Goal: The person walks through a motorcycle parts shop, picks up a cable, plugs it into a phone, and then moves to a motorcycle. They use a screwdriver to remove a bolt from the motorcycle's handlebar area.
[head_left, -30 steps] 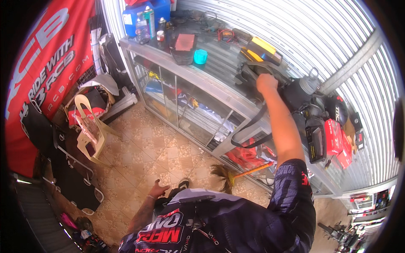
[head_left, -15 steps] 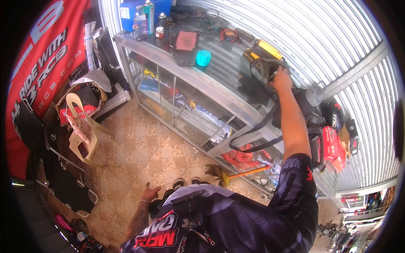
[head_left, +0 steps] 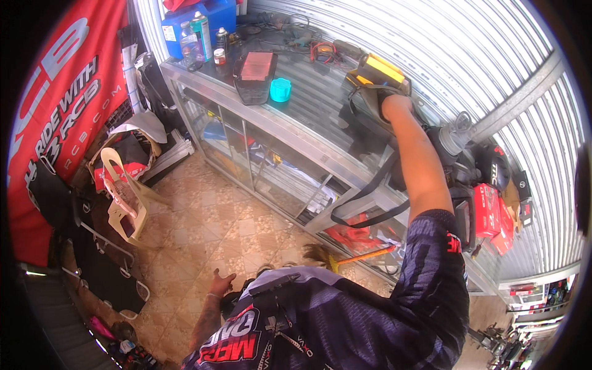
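Two hands show, doing quite different things: the right hand [head_left: 394,106] is stretched far over the glass-topped table [head_left: 271,126], while the left hand [head_left: 222,283] hangs low above the tiled floor [head_left: 203,216], well apart from the table's front edge. The right hand is at the mouth of a dark bag [head_left: 372,100], its fingers hidden by the bag, so I cannot tell how far they are closed or whether they grip anything. The left hand is loosely spread, thumb and forefinger apart, with nothing seen in it.

The bag lies on the right half of the table, toward the back edge, just in front of a yellow-and-black box [head_left: 382,66]. A black strap [head_left: 376,216] loops down over the front edge; where it is fastened is unclear. Toward the left end stand a blue container [head_left: 219,21] and a spray can [head_left: 200,34], and nearer the middle, close to the front edge, is a turquoise tub [head_left: 280,90].

As for progress, I judge the handling to be partway: the bag is reached and its mouth appears open around the hand. Nothing can be seen coming out of it, and the hand is not yet clear of it.
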Motion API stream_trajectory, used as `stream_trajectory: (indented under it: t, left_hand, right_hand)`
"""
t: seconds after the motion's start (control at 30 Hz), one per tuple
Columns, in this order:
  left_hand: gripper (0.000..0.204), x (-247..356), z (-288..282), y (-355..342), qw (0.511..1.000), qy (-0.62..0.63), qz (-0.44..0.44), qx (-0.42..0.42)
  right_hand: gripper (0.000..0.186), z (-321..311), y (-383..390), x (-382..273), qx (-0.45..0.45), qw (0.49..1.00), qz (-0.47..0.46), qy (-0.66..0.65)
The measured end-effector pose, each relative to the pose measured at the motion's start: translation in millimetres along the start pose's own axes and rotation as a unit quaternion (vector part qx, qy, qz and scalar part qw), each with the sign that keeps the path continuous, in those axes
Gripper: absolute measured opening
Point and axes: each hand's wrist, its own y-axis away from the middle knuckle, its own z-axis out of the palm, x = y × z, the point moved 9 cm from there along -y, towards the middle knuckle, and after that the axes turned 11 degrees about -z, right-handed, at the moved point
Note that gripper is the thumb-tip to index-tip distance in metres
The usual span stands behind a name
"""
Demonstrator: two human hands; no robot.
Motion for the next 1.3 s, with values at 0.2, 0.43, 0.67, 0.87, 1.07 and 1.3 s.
stream_trajectory:
  t: [0.2,0.43,0.67,0.87,1.07,1.3]
  left_hand:
    - [0.106,-1.9,1.3,10.6,0.999,0.013,0.027,0.040]
    - [0.108,-2.1,7.4,16.8,0.997,0.050,0.030,0.042]
    - [0.106,1.9,23.4,22.0,0.998,0.047,0.032,0.037]
    - [0.105,-2.9,30.3,24.8,0.997,0.050,0.028,0.044]
    - [0.105,-6.4,30.9,26.4,0.997,0.047,0.028,0.045]
    - [0.104,-7.3,31.5,27.9,0.998,0.041,0.030,0.039]
  right_hand:
    - [0.029,-22.5,9.4,4.4,-0.070,0.996,-0.043,0.026]
    - [0.036,-48.9,30.1,-0.8,-0.118,0.983,-0.048,-0.129]
    - [0.039,-51.2,33.0,7.2,-0.175,0.983,-0.036,-0.039]
    - [0.040,-66.5,44.2,3.6,-0.175,0.982,-0.054,0.032]
    - [0.035,-123.6,79.3,-2.1,-0.049,0.995,-0.081,0.012]
    - [0.030,-160.1,88.7,2.2,0.091,0.986,-0.137,-0.009]
